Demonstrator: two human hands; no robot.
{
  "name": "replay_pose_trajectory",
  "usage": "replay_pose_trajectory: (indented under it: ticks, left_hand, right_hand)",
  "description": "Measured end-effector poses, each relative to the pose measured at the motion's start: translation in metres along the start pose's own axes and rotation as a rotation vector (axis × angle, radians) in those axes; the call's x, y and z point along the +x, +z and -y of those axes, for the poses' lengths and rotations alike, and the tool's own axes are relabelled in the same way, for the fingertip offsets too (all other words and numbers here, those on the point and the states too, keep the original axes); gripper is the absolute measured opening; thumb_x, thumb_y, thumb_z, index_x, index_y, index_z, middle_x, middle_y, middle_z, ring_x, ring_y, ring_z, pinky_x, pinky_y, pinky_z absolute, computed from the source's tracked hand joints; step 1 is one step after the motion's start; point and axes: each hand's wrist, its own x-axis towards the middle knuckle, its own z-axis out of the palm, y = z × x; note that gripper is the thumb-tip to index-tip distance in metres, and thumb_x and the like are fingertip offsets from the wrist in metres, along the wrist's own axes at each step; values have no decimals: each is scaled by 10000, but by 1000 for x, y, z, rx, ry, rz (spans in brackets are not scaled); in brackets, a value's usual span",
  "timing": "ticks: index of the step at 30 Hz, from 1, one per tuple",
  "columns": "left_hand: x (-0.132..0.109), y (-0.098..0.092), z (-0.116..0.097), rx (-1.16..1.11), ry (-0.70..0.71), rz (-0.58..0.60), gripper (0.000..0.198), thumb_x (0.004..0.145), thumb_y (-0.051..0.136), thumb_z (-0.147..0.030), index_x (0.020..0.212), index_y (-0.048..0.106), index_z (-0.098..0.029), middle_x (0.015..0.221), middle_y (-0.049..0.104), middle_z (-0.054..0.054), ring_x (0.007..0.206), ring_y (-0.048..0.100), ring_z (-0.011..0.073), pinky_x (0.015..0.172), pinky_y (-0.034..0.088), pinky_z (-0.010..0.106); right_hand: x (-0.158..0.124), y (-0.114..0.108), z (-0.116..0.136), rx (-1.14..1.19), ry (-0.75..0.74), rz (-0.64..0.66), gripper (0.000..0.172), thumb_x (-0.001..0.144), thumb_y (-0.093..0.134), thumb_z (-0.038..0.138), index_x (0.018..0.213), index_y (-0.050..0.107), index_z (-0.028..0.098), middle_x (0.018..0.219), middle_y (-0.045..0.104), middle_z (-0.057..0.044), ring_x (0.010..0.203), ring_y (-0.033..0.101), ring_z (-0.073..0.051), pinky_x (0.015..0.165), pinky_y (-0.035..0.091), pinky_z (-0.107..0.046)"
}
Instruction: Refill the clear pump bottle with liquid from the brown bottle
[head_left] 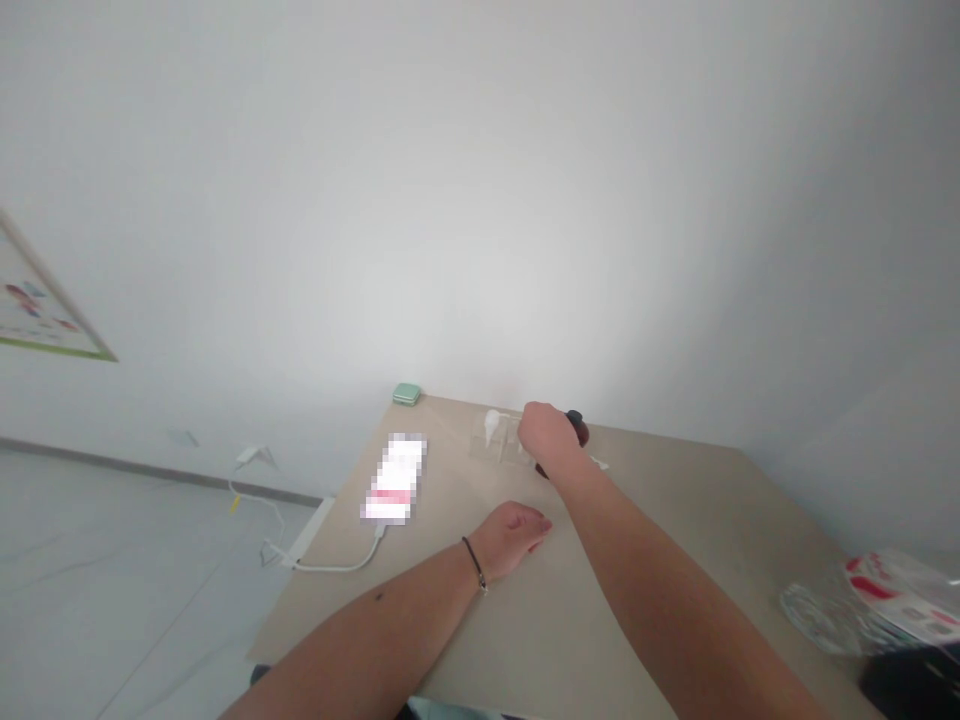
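My right hand (547, 435) reaches to the back of the table, its fingers closed over the right side of a clear plastic holder (484, 448). What those fingers hold is hidden behind the back of the hand. A white piece with a rounded head (491, 424) stands in the holder's left part. Just right of the hand, and partly covered by it, shows a dark brown object with a black top (574, 416). Nearer to me, my left hand (514, 540) rests on the tabletop with relaxed, extended fingers and nothing visible in it.
A lit phone (396, 480) lies on the left of the beige table (600, 640), plugged into a white cable (337, 568). A small green case (406, 394) sits at the back left corner, by the wall. Crinkled clear packaging (840, 610) lies at the right edge.
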Motion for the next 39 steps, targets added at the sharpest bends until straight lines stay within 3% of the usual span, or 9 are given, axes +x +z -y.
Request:
replay_pose_trajectory:
  ticks: [3,8,14,18,21,23,27,33,39]
  left_hand:
    - [0,0,0,10,10,-3,643,786,460,-793,531,414,-204,468,311,-68,480,263,94,521,183,279]
    - [-1,1,1,47,35,-66,604,835,447,-728,540,418,-202,488,312,-61,504,284,103,529,190,276]
    - [-10,-6,-9,120,161,-347,473,890,469,-536,571,319,-220,565,270,-51,583,297,131,581,250,281]
    - [-10,-14,-11,212,333,-498,271,780,657,-407,884,525,-194,893,509,32,867,475,205,829,399,335]
    - [-2,-17,-4,281,398,-484,690,676,795,-397,1231,448,-181,1215,474,116,1122,488,286,999,411,447]
    - [3,-18,1,289,352,-412,888,615,864,-397,1328,382,-179,1299,446,143,1211,477,327,1062,396,505]
    - [8,-19,4,314,271,-338,928,617,876,-304,1379,358,-194,1344,491,150,1251,511,340,1110,382,545]
    - [9,-20,-5,290,281,-290,879,653,836,-232,1387,354,-201,1312,568,139,1176,595,303,1059,456,483]
    - [15,-18,-5,313,228,-240,844,642,846,-202,1364,409,-191,1310,590,137,1181,597,306,1062,454,472]
  right_hand:
    - [-6,-19,-2,26,7,-52,255,929,561,183,1098,717,74,1117,719,-241,1069,698,-277,894,510,-339]
    - [-24,-59,-11,61,-10,-163,354,893,504,199,1168,713,125,1180,728,-188,1111,677,-276,894,487,-323]
    - [-66,-76,-31,165,-71,-283,349,863,531,272,1125,745,187,1086,768,-108,1001,689,-243,823,467,-297]
    - [-92,-48,-41,168,-62,-199,323,872,540,294,1118,741,229,941,783,-80,849,702,-234,718,449,-304]
    - [-104,-20,-42,154,-58,-144,322,885,543,305,1148,722,256,950,780,-78,854,707,-246,704,440,-315]
    - [-107,-4,-41,164,-56,-109,321,893,541,305,1158,718,267,957,779,-77,873,708,-254,707,440,-321]
    - [-106,25,-45,190,-119,-145,323,908,545,286,1185,710,266,969,778,-71,841,709,-243,724,448,-326]
    - [-103,69,-60,98,-348,-468,335,970,520,350,1223,694,216,1002,765,-119,925,692,-284,853,429,-389]
    - [-101,98,-69,257,-312,-578,305,983,540,350,1232,686,253,1034,779,-89,1013,688,-265,981,379,-411]
